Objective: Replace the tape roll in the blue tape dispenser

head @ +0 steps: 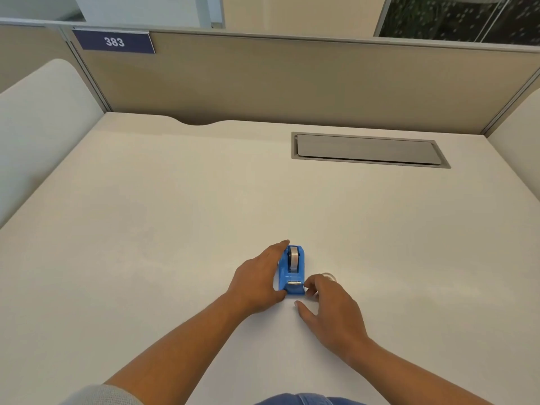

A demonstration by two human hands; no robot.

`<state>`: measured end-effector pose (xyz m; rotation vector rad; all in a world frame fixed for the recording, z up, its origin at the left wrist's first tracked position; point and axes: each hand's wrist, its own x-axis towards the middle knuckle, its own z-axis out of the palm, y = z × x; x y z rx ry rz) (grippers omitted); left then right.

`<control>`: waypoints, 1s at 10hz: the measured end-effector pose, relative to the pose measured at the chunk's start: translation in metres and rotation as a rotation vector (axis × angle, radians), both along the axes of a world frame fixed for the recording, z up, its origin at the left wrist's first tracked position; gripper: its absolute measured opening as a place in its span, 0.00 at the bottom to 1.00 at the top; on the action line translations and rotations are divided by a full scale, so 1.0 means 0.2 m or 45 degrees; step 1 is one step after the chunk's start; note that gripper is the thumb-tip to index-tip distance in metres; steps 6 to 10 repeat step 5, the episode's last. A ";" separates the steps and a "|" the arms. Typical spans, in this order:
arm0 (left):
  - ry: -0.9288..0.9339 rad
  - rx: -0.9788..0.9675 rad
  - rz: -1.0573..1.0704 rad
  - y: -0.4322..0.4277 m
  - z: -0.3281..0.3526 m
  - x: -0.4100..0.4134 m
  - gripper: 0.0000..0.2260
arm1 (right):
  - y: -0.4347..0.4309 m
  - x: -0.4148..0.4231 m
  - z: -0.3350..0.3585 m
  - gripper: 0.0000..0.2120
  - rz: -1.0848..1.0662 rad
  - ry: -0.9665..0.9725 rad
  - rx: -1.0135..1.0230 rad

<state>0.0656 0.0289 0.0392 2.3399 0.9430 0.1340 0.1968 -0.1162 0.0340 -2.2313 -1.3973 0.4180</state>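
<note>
Head view shows the right hand (330,305), fingers loosely curled on nothing beside the cutter end, the left hand (257,277) cupping the blue tape dispenser (292,271) on the table (175,214), a roll (293,258) seated inside, a clear roll (330,276) lying beyond, so whether the swap is done I cannot tell.

Count: one blue tape dispenser (292,271) on the table (175,214), one tape roll (293,258) seated in it. One clear roll (329,276) beside it, partly hidden. Two hands: left hand (257,282), right hand (330,311). One grey hatch (368,149). One "383" sign (114,41).
</note>
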 end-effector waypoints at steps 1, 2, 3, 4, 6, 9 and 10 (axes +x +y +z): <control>0.013 -0.013 -0.005 0.00 0.00 0.00 0.45 | -0.01 0.02 -0.03 0.14 -0.006 -0.075 0.015; 0.020 -0.011 -0.014 0.00 0.00 0.00 0.47 | -0.02 0.04 -0.05 0.15 0.015 -0.160 0.021; 0.064 0.006 0.001 -0.02 -0.01 -0.02 0.49 | -0.04 0.06 -0.06 0.16 0.039 -0.252 0.057; 0.049 0.061 0.036 -0.05 -0.05 -0.08 0.43 | -0.06 0.09 -0.07 0.16 0.098 -0.314 0.085; -0.017 0.236 0.080 -0.11 -0.12 -0.14 0.32 | -0.08 0.11 -0.10 0.19 0.145 -0.348 0.091; -0.017 0.236 0.080 -0.11 -0.12 -0.14 0.32 | -0.08 0.11 -0.10 0.19 0.145 -0.348 0.091; -0.017 0.236 0.080 -0.11 -0.12 -0.14 0.32 | -0.08 0.11 -0.10 0.19 0.145 -0.348 0.091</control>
